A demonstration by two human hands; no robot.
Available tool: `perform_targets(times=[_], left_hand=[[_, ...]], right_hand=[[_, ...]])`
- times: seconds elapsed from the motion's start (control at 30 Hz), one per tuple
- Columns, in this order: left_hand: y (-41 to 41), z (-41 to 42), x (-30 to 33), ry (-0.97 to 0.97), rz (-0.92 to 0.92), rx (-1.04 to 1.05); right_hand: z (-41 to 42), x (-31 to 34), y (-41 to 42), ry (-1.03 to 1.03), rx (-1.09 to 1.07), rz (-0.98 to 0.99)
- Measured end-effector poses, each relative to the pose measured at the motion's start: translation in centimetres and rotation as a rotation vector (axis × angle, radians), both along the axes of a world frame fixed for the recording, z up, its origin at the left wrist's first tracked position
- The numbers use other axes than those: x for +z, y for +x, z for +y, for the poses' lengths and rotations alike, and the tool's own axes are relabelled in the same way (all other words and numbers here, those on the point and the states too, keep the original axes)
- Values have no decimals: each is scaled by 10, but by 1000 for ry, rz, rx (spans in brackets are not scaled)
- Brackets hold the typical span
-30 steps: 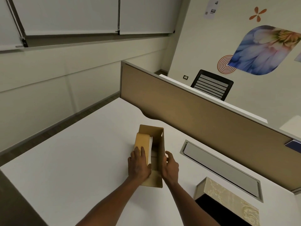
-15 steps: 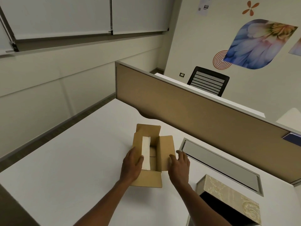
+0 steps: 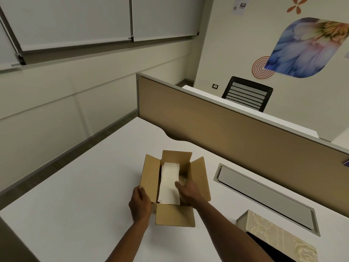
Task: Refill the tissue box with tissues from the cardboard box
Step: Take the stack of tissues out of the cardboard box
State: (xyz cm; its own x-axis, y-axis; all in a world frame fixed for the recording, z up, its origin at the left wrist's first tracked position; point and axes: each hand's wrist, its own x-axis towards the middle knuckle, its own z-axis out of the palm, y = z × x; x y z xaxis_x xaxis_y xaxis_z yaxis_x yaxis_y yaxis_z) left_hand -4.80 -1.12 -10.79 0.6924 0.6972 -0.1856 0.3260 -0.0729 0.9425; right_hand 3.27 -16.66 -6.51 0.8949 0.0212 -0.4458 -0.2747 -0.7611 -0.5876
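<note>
A brown cardboard box (image 3: 200, 178) stands on the white desk with all its flaps spread outward. Inside lies a white stack of tissues (image 3: 169, 183). My left hand (image 3: 140, 204) grips the box's near left corner at the left flap. My right hand (image 3: 188, 190) reaches into the box from the right, thumb on top of the tissue stack and fingers down beside it. The tissue box (image 3: 277, 235), cream with an embossed floral pattern and a dark open inside, sits at the lower right, partly cut off by the frame.
A grey cable hatch (image 3: 264, 197) is set into the white desk (image 3: 75, 195) right of the cardboard box. A tan partition (image 3: 226, 129) runs along the desk's far side. Beyond it stands a black office chair (image 3: 247, 93).
The box's flaps have gone from nearly shut to fully spread. My right hand moved from the right flap into the box onto the tissues. My left hand slid down to the near left corner.
</note>
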Motion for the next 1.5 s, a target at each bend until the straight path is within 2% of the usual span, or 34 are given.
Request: perform_targets(times=[0.07,0.17,0.27,0.4,0.47,0.53,0.63,0.67,0.77,0.93,1.17,1.33,1.5], left_hand=[[-1,7,-8,-27,42,-10],[-3,16,-21,-115,80,-37],[-4,23,-28,-180,120,-62],[-2,21,-30,-178,192,-70],[0,14,-28,15,219,-84],[0,9,-24,320,194,-109],[7,4,-18,794,82,-291],[12,2,-15,843,109,-368],[24,-2,-12,669,252,-462],[25,-4,-19,532,238,-489],[21,-6,-25,468,231,-462],[19,-6,-29,460,219,-459],[19,-5,-33,488,198,-480]], right_hand=[[10,-8,8,107,-98,156],[17,-19,16,222,-216,267],[21,-30,21,322,-289,308],[22,-38,29,307,-318,269],[22,-42,34,312,-329,264],[22,-47,38,312,-334,267],[23,-54,39,316,-348,260],[23,-56,40,322,-357,260],[25,-58,43,358,-384,286],[26,-61,47,427,-423,340],[32,-65,44,401,-458,297],[31,-63,44,493,-479,306],[23,-58,40,554,-391,328]])
